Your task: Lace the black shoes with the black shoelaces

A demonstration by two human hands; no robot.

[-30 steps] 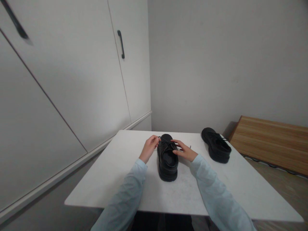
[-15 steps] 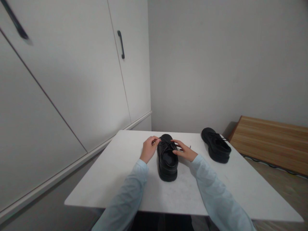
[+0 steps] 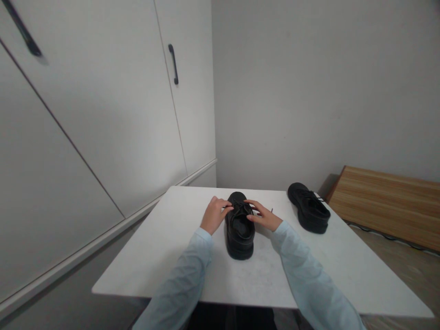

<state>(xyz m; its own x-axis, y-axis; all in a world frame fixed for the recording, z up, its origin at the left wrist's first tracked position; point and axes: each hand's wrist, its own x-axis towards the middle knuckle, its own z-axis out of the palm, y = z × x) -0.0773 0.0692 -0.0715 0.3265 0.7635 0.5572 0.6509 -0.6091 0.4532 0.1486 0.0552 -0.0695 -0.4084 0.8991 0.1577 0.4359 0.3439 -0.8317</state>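
A black lace-up shoe stands upright on the white table, its toe pointing away from me and its opening towards me. At its left side, my left hand is closed in a pinch on a shoelace near the front of the lacing. My right hand grips the shoe's right side, index finger by the lacing and thumb at the edge of the opening. A dark lace tip sticks up behind that hand. Farther right, a second black shoe rests on the table, untouched.
White cabinet doors with dark handles rise on the left. A grey wall stands behind the table. Beyond its right edge is a wood-grain panel, with a dark cable along its lower side.
My left hand has shifted slightly right, its pinching fingertips now over the shoe's lacing instead of at its left edge. My right hand and both shoes stay in place.
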